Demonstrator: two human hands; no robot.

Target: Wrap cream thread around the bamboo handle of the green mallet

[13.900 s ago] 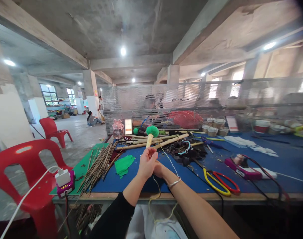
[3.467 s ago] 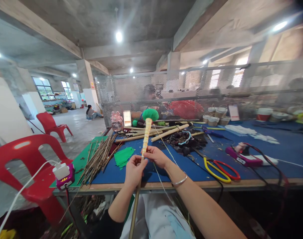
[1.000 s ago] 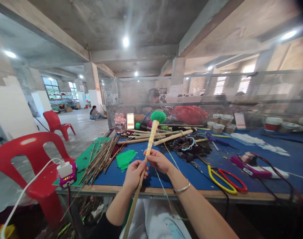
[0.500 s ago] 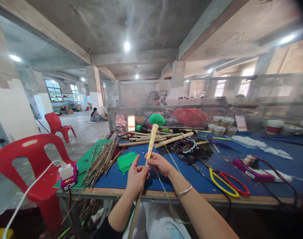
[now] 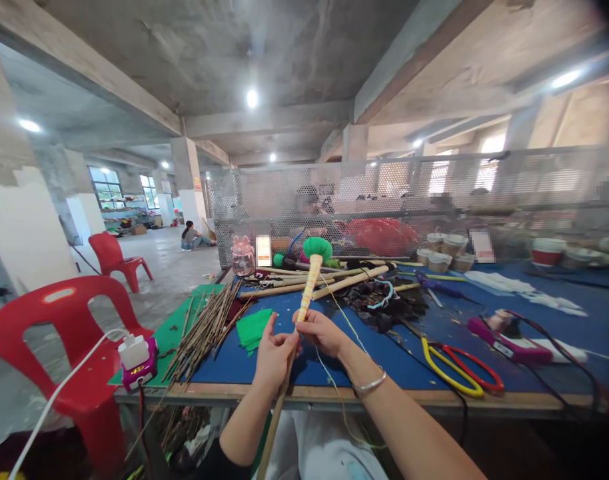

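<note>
In front of me a long wooden stick (image 5: 269,440) rises at a slant, topped by a round green cloth-like head (image 5: 318,249). Pale yellow wrapping (image 5: 309,287) winds in bands down its upper part. My left hand (image 5: 274,360) is closed round the bare stick just below the wrapping. Thumb and fingers of my right hand (image 5: 318,333) pinch the wrapping's lower end. A thin pale string (image 5: 337,393) hangs in loops past my right wrist; its attachment is hidden. Green cloth (image 5: 254,330) lies on the table left of my hands.
Thin sticks (image 5: 207,330) lie heaped at left. Beyond my hands are thicker sticks (image 5: 354,281) and dark scraps (image 5: 399,310). Scissors (image 5: 452,370) with yellow and red handles lie right, near a purple power strip (image 5: 519,347). A mesh partition (image 5: 434,200) bounds the table's far side.
The green head has turned a little, showing gathered folds on its side, and the wrapped stick sits slightly further right. Both hands keep their hold, and the view has shifted slightly.
</note>
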